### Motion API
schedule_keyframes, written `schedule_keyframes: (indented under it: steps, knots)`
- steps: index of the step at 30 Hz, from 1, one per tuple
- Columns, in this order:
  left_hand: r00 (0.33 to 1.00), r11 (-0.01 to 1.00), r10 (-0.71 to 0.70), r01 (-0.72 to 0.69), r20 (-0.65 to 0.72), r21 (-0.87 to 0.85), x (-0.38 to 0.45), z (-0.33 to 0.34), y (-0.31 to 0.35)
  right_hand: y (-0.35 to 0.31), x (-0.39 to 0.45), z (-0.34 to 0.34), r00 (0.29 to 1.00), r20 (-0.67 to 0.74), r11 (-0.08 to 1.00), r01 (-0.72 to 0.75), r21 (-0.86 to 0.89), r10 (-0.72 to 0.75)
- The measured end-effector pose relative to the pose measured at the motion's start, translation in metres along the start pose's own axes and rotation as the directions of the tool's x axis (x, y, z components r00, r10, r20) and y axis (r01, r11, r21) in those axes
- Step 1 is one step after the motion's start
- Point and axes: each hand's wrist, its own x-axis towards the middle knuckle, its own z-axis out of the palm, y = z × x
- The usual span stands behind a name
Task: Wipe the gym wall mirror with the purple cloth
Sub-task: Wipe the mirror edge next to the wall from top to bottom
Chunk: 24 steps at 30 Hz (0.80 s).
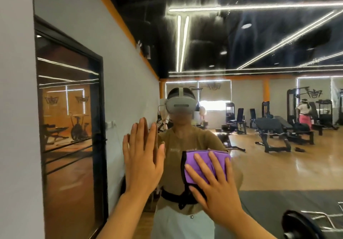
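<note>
The gym wall mirror [259, 43] fills most of the view, and streaks and a hazy film are seen across its upper part, well above the fingers, where the reflected ceiling lights are smeared. That upper stretch is judged to be unwiped as yet, and the part off to the right of the fingers cannot be judged either way. The glass around the fingers is somewhat clearer, though whether it has been wiped cannot be told. The task is therefore judged to be in its early or middle part, with most of the glass left to be covered.

A dark-framed window [70, 127] is set in the grey wall to the left of the fingers. The wearer's reflection is seen straight behind the fingers, with reflected gym machines [278, 132] to their right, and a barbell plate [304, 225] lies below and to the right of them.

The left hand [143, 162] is laid flat against the glass, its fingers [142, 131] straight and released, so that nothing is held by it; it is judged to serve as a brace. The right hand [215, 188] is pressed on the purple cloth [200, 159], the fingers spread straight over it, not clenched. The cloth, folded and edged in black, is thus pinned between those fingers and the mirror, just beside the left hand and a little lower.
</note>
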Motion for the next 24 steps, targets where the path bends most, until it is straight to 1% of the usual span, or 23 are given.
schedule_keyframes:
  steps: [2,5,9,12,14,15,18,21,24]
  knots:
    - [0.999,0.999,-0.026,0.026,0.027,0.019,-0.015,0.003,-0.004,0.005,0.009,-0.004,1.000,0.001,1.000,0.021,0.019,-0.021]
    - [0.997,0.998,-0.044,0.042,0.056,0.042,-0.027,0.004,-0.011,0.018,0.046,-0.015,0.998,-0.058,0.997,0.003,0.077,0.001]
    - [0.996,0.999,-0.041,0.038,0.077,0.035,-0.030,0.002,-0.015,0.043,0.127,-0.030,0.980,-0.154,0.986,-0.110,0.129,0.129]
    - [0.996,0.999,-0.047,0.045,0.070,0.028,-0.029,0.001,-0.013,0.043,0.151,-0.033,0.947,-0.223,0.966,-0.196,0.166,0.230]
    - [0.996,0.998,-0.060,0.059,0.071,0.015,-0.029,0.002,-0.012,0.031,0.134,-0.026,0.935,-0.248,0.960,-0.212,0.180,0.253]
    - [0.995,0.998,-0.066,0.065,0.074,0.010,-0.029,0.003,-0.012,0.022,0.118,-0.022,0.941,-0.237,0.963,-0.200,0.179,0.240]
    - [0.994,0.998,-0.065,0.067,0.083,-0.019,-0.029,0.005,-0.011,-0.008,0.051,-0.005,0.975,-0.153,0.980,-0.135,0.148,0.158]
    - [0.994,0.997,-0.055,0.060,0.094,-0.048,-0.029,0.004,-0.012,-0.031,-0.014,0.009,0.997,-0.039,0.994,-0.066,0.087,0.069]
    - [0.994,0.999,-0.039,0.042,0.099,-0.033,-0.028,0.003,-0.016,-0.031,-0.034,0.012,0.999,0.025,0.999,-0.028,0.039,0.027]
